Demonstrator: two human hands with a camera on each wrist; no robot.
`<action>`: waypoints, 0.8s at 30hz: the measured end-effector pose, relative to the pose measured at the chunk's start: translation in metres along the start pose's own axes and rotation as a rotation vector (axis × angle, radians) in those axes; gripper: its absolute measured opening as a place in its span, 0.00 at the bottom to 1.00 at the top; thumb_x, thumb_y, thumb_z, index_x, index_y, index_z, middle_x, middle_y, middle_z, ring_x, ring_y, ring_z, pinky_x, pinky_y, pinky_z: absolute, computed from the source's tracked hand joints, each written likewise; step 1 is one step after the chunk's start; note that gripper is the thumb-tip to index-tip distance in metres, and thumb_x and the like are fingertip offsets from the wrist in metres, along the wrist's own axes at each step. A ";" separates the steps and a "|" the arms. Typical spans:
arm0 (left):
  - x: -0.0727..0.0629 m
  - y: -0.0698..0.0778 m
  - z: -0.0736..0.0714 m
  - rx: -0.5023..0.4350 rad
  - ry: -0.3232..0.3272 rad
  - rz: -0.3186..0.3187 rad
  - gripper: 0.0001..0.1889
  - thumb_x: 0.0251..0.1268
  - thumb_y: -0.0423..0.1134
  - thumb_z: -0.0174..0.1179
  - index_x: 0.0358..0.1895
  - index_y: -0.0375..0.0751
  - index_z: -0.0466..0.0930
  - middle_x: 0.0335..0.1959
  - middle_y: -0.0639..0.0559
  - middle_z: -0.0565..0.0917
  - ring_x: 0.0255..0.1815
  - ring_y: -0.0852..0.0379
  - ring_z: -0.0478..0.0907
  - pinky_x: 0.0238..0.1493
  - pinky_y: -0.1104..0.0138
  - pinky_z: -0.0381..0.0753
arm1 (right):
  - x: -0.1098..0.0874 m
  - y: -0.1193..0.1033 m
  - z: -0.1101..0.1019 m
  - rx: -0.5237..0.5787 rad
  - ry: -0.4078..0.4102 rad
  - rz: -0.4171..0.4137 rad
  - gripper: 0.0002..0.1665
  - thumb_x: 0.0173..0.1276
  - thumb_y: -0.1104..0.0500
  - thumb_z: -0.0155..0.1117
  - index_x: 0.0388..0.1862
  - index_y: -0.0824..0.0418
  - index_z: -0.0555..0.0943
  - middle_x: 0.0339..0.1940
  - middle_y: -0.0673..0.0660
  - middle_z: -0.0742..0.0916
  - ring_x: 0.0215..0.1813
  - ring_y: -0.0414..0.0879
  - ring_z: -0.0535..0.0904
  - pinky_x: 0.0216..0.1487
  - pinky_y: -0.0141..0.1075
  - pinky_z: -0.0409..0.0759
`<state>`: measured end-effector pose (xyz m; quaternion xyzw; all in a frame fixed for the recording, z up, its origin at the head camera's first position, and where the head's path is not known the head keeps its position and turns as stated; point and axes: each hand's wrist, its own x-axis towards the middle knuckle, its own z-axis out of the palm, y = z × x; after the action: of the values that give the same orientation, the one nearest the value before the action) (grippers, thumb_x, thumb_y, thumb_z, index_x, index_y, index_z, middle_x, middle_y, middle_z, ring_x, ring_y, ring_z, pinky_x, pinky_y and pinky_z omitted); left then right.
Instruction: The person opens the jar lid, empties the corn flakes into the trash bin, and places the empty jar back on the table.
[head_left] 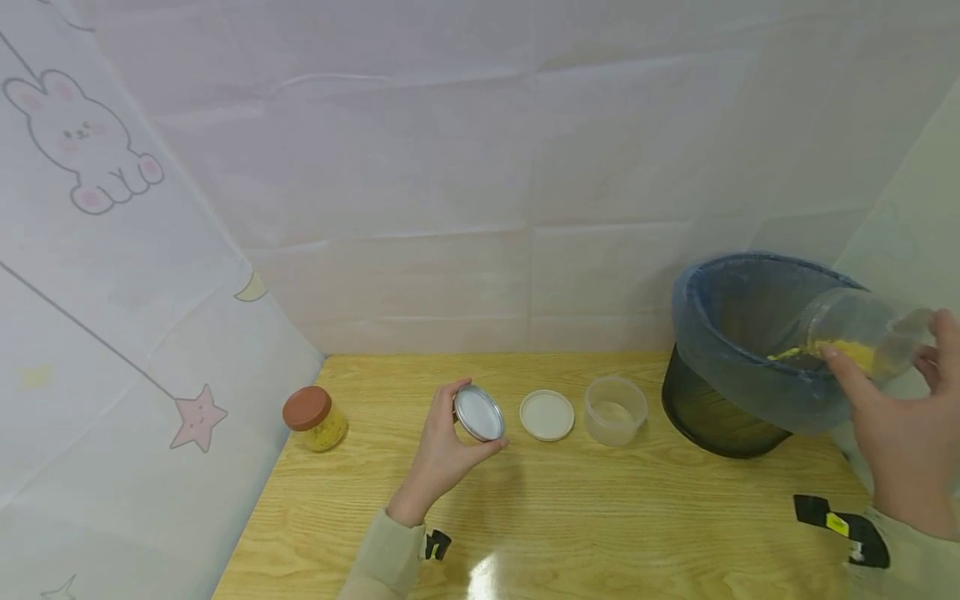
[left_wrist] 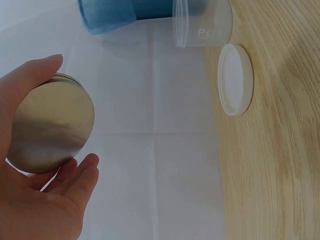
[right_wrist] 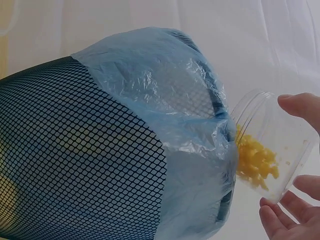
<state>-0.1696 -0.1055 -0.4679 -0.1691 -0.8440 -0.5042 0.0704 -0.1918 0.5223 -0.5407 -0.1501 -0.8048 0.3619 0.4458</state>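
My right hand (head_left: 911,425) grips a clear plastic jar (right_wrist: 280,130), tipped on its side with its mouth over the rim of a bin. Yellow bits (right_wrist: 256,159) lie along the jar's lower wall, and some spill from its mouth in the head view. The mesh bin (right_wrist: 100,145) wears a blue plastic liner (head_left: 750,367) folded over its rim. Left of centre, my left hand (head_left: 442,446) holds a silver metal lid (head_left: 480,412) by its edge between thumb and fingers, above the table. Its shiny flat face (left_wrist: 52,127) shows in the left wrist view.
On the wooden table (head_left: 570,517) a white lid (head_left: 547,415) lies beside an uncovered translucent tub (head_left: 615,412). A jar with a reddish-brown lid (head_left: 307,408) and yellow contents stands at the far left. A white sheet (head_left: 420,183) hangs behind the table.
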 end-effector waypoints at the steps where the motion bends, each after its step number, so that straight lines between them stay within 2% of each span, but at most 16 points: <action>1: 0.000 0.000 0.000 0.000 0.000 0.000 0.49 0.48 0.44 0.83 0.73 0.44 0.62 0.63 0.50 0.70 0.62 0.52 0.71 0.62 0.54 0.75 | -0.004 -0.028 -0.005 -0.001 -0.014 0.029 0.57 0.65 0.50 0.76 0.83 0.36 0.51 0.82 0.40 0.57 0.80 0.39 0.52 0.77 0.40 0.46; 5: 0.000 0.000 0.000 -0.002 -0.001 0.001 0.49 0.48 0.44 0.83 0.73 0.43 0.62 0.63 0.50 0.70 0.62 0.52 0.71 0.62 0.54 0.75 | -0.032 -0.183 -0.030 -0.012 -0.061 0.090 0.50 0.72 0.55 0.69 0.85 0.45 0.51 0.83 0.47 0.57 0.81 0.44 0.53 0.76 0.39 0.49; 6: 0.000 0.000 0.000 -0.001 -0.001 0.003 0.49 0.48 0.44 0.83 0.73 0.43 0.62 0.64 0.50 0.70 0.62 0.52 0.71 0.62 0.54 0.75 | -0.037 -0.214 -0.035 -0.009 -0.067 0.103 0.49 0.73 0.56 0.68 0.84 0.45 0.52 0.83 0.47 0.58 0.81 0.45 0.53 0.76 0.39 0.50; 7: 0.000 0.000 0.000 -0.001 -0.001 0.004 0.49 0.48 0.44 0.83 0.73 0.43 0.62 0.64 0.50 0.70 0.62 0.52 0.71 0.62 0.54 0.75 | -0.040 -0.228 -0.037 -0.023 -0.066 0.088 0.47 0.75 0.52 0.66 0.84 0.46 0.52 0.83 0.47 0.58 0.81 0.45 0.54 0.77 0.41 0.50; 12: 0.000 -0.001 0.000 0.006 0.002 0.012 0.49 0.47 0.43 0.83 0.73 0.43 0.62 0.64 0.50 0.70 0.62 0.52 0.71 0.61 0.53 0.75 | -0.035 -0.230 -0.038 -0.039 -0.082 0.056 0.48 0.72 0.52 0.68 0.84 0.42 0.53 0.82 0.44 0.59 0.80 0.47 0.55 0.77 0.48 0.53; 14: 0.000 -0.001 0.000 0.007 0.003 0.013 0.49 0.47 0.44 0.83 0.73 0.44 0.63 0.64 0.51 0.71 0.62 0.52 0.71 0.61 0.53 0.75 | -0.033 -0.233 -0.039 -0.032 -0.092 0.035 0.49 0.71 0.57 0.70 0.83 0.43 0.55 0.82 0.46 0.60 0.80 0.50 0.56 0.77 0.46 0.54; 17: 0.000 -0.002 0.000 0.008 0.003 0.011 0.49 0.48 0.44 0.83 0.73 0.44 0.62 0.63 0.51 0.71 0.62 0.52 0.71 0.61 0.53 0.75 | -0.030 -0.234 -0.039 -0.048 -0.102 0.000 0.50 0.70 0.57 0.71 0.83 0.45 0.55 0.82 0.50 0.61 0.79 0.54 0.58 0.77 0.48 0.54; 19: 0.000 -0.002 0.000 0.008 0.004 0.013 0.49 0.47 0.44 0.83 0.73 0.44 0.62 0.63 0.51 0.71 0.62 0.52 0.71 0.61 0.53 0.75 | -0.029 -0.233 -0.038 -0.060 -0.103 -0.033 0.48 0.70 0.54 0.71 0.83 0.48 0.57 0.81 0.55 0.62 0.77 0.59 0.59 0.76 0.53 0.55; 24: 0.000 -0.002 0.000 0.009 0.008 0.019 0.49 0.47 0.43 0.83 0.73 0.43 0.63 0.63 0.50 0.70 0.62 0.52 0.71 0.61 0.53 0.76 | -0.025 -0.233 -0.039 -0.106 -0.118 -0.119 0.49 0.70 0.36 0.65 0.82 0.54 0.60 0.79 0.65 0.63 0.78 0.64 0.56 0.75 0.62 0.50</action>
<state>-0.1701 -0.1063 -0.4694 -0.1747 -0.8444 -0.5002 0.0791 -0.1268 0.3641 -0.3765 -0.1036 -0.8553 0.2998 0.4097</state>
